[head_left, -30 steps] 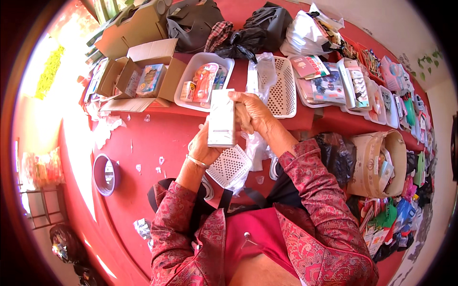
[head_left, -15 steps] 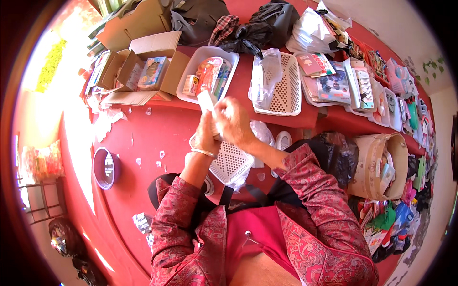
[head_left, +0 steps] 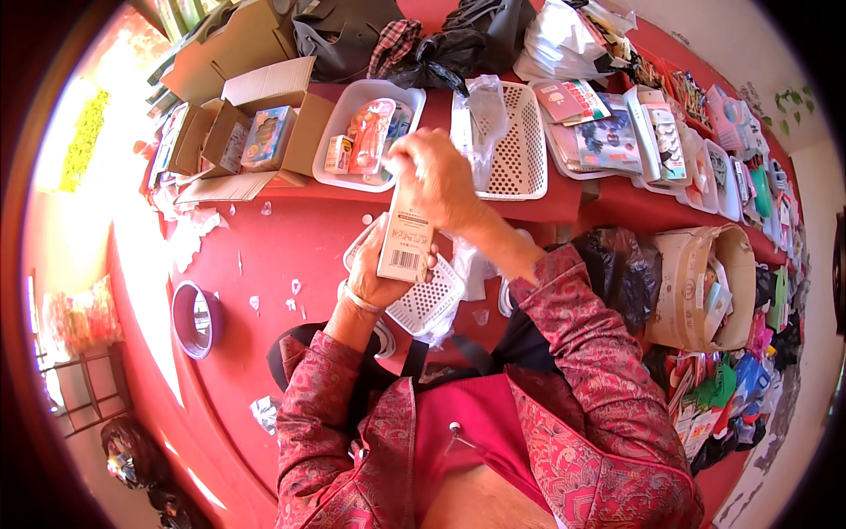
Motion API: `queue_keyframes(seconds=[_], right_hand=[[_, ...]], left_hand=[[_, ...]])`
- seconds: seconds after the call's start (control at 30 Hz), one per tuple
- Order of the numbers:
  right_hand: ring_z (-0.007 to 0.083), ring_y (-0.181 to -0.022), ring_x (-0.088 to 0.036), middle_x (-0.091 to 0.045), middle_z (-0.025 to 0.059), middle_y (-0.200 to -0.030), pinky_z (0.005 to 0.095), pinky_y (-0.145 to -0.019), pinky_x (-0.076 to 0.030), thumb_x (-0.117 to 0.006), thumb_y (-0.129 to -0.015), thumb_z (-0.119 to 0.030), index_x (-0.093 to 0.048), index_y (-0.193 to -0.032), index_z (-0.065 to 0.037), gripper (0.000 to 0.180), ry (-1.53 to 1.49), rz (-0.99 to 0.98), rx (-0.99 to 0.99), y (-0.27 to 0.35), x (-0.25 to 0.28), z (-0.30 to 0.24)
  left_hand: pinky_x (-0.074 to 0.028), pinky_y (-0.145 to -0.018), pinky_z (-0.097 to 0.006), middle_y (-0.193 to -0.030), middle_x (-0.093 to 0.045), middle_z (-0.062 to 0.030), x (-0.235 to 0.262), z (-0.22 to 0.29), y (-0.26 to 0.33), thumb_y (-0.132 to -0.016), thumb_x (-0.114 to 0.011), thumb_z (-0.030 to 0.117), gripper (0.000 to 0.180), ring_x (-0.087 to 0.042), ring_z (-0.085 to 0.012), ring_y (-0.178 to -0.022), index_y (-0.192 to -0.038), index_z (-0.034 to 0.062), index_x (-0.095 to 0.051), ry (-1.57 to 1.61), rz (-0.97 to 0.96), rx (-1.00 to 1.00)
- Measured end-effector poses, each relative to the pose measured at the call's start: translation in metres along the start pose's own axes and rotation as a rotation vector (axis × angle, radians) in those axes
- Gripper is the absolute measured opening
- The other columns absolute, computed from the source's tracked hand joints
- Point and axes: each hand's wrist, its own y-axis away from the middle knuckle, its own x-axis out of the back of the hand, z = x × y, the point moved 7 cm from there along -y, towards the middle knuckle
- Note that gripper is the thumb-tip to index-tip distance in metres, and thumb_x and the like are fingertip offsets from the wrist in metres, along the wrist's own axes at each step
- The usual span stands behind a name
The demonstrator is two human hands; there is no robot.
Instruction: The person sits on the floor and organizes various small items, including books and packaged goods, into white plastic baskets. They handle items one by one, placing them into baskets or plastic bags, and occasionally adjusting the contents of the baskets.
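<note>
Taking the held box as the centre of the clock face, a perforated white basket [head_left: 427,304] sits nearest the body, at five o'clock and partly behind the left hand, with crumpled clear plastic [head_left: 476,273] just beside it.

The left hand [head_left: 374,273] is closed around the slim barcoded carton [head_left: 407,242], which is raised in front of the person's torso. It grips the lower half, probably to steady the carton while leaving the upper end free. The carton's printed face is turned up, its top leaning toward eleven o'clock. The right hand [head_left: 445,181] bends over that upper end with curled fingers; whether they pinch anything cannot be told, as the knuckles cover the contact.

On the red-covered floor [head_left: 238,348], a purple basin [head_left: 176,322] stands between eight and nine o'clock, well apart. Past three o'clock a tipped cardboard box [head_left: 674,295] opens sideways, showing its contents.

Farther off, the raised red surface [head_left: 564,203] carries an open cardboard carton [head_left: 308,132] at ten o'clock, flaps spread, perhaps for easy reach. A white tray [head_left: 357,185] at eleven keeps an orange pack [head_left: 370,137] and other packages together. At half past one lies a white slotted basket [head_left: 520,150] with clear wrapping in it. Beyond, dark bags and a white plastic bag [head_left: 555,53] line the back.
</note>
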Motion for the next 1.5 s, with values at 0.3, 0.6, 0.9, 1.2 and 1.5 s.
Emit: queue_keyframes(seconds=[0.3, 0.6, 0.9, 1.2, 1.5], right_hand=[[0.0313, -0.076, -0.06, -0.061, 0.0181, -0.079, 0.0369, -0.068, -0.046, -0.053, -0.082, -0.022, -0.055, -0.083, 0.0, 0.022, -0.261, 0.109, -0.635, 0.043, -0.015, 0.092], [0.0221, -0.069, -0.059, -0.059, 0.0149, -0.075, 0.0317, -0.062, -0.045, -0.055, -0.082, -0.017, -0.055, -0.083, 0.003, 0.02, -0.464, -0.008, -0.648, 0.051, -0.044, 0.031], [0.0104, -0.069, -0.054, -0.06, 0.0042, -0.071, 0.0269, -0.066, -0.043, -0.056, -0.082, -0.022, -0.062, -0.089, 0.0, 0.025, -0.645, -0.872, -0.607, 0.045, -0.019, 0.008], [0.0081, -0.056, -0.052, -0.055, 0.0033, -0.063, 0.0221, -0.049, -0.041, -0.053, -0.086, -0.019, -0.052, -0.073, -0.003, 0.02, -0.611, -0.146, -0.784, 0.023, -0.019, 0.012], [0.0128, -0.052, -0.051, -0.053, 0.0048, -0.058, 0.0289, -0.05, -0.043, -0.055, -0.085, -0.017, -0.049, -0.077, -0.002, 0.018, -0.653, 0.075, -0.743, 0.03, 0.003, 0.017]], left_hand=[[-0.043, -0.087, -0.048, -0.113, -0.053, -0.0173, -0.001, 0.012, -0.01, -0.089, -0.037, 0.046, 0.054, -0.053, -0.0312, -0.102, -0.12, 0.0029, -0.045, 0.051, 0.06, -0.202], [-0.052, -0.065, -0.028, -0.093, -0.059, -0.0095, 0.037, 0.049, 0.008, -0.09, -0.048, 0.027, 0.034, -0.062, -0.0172, -0.074, -0.11, -0.0004, -0.046, -0.513, 0.457, -0.539], [-0.045, -0.073, -0.034, -0.084, -0.054, -0.0124, 0.012, 0.081, 0.018, -0.09, -0.042, 0.035, 0.039, -0.051, -0.0232, -0.077, -0.102, -0.0009, -0.052, 0.069, 0.05, -0.548], [-0.045, -0.083, -0.043, -0.101, -0.057, -0.0155, 0.008, 0.066, 0.0, -0.09, -0.038, 0.039, 0.045, -0.055, -0.0292, -0.095, -0.117, 0.0033, -0.046, 0.239, -0.104, -0.429], [-0.043, -0.087, -0.047, -0.109, -0.056, -0.0139, 0.07, 0.097, 0.015, -0.093, -0.031, 0.031, 0.038, -0.055, -0.0327, -0.099, -0.114, 0.0038, -0.046, 0.273, 0.649, -0.767]])
